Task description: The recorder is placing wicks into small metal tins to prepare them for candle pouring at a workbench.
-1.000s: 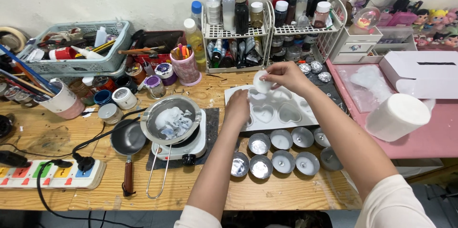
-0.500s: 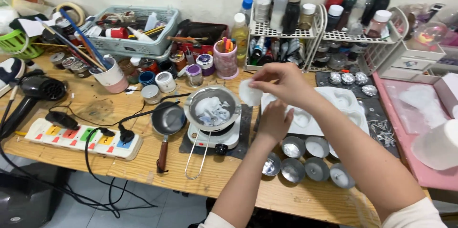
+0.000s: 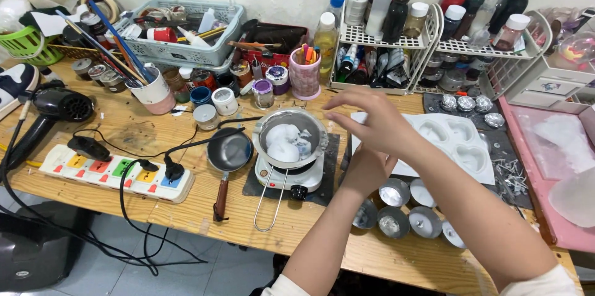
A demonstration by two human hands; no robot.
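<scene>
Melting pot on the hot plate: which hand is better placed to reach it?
Right, probably. The right hand hovers open beside the melting pot, a bit above its rim. The left hand sits lower, behind it, near the white heart mould.

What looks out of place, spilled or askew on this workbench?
Little wicks lie scattered loose on the dark mat right of the white heart mould. A shoe sits on the table's far left edge beside the hair dryer. Nothing looks tipped over or broken; the melting pot stands upright.
</scene>
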